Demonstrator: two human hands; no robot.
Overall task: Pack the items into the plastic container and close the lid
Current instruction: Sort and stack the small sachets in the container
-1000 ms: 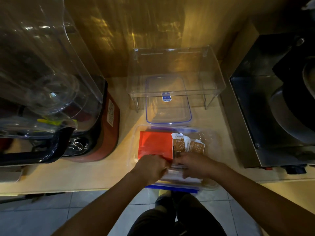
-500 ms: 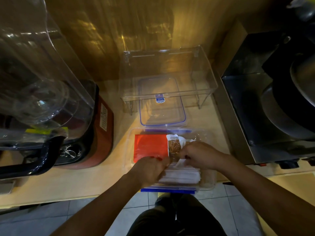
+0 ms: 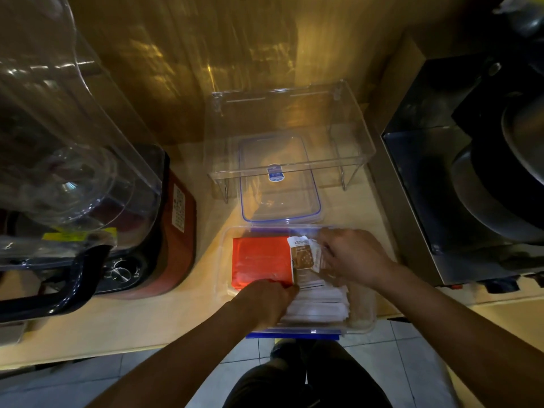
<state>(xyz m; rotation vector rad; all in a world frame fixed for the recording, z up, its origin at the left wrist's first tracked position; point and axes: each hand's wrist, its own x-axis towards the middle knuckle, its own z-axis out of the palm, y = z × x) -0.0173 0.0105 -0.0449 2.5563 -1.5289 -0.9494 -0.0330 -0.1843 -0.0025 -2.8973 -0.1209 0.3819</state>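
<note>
A clear plastic container [image 3: 223, 260] with blue clips sits at the counter's front edge. Inside lie a red packet [image 3: 260, 260] on the left, brown-and-white sachets [image 3: 303, 254] in the middle and a stack of white sachets [image 3: 319, 304] at the front. My left hand [image 3: 265, 298] is inside the container, fingers closed on the near edge of the sachets beside the red packet. My right hand [image 3: 350, 254] rests over the sachets at the right, fingers curled on them. The clear lid [image 3: 279, 184] with a blue seal lies flat behind the container.
A clear acrylic stand [image 3: 291, 134] straddles the lid at the back. A red-based blender with a clear cover [image 3: 88, 178] fills the left. A dark metal appliance [image 3: 471, 187] stands at the right. Tiled floor [image 3: 88, 375] shows below the counter edge.
My right hand has moved from the container's front middle toward its back right, over the sachets. The white sachet stack at the front now shows. My left hand stays near the red packet.
</note>
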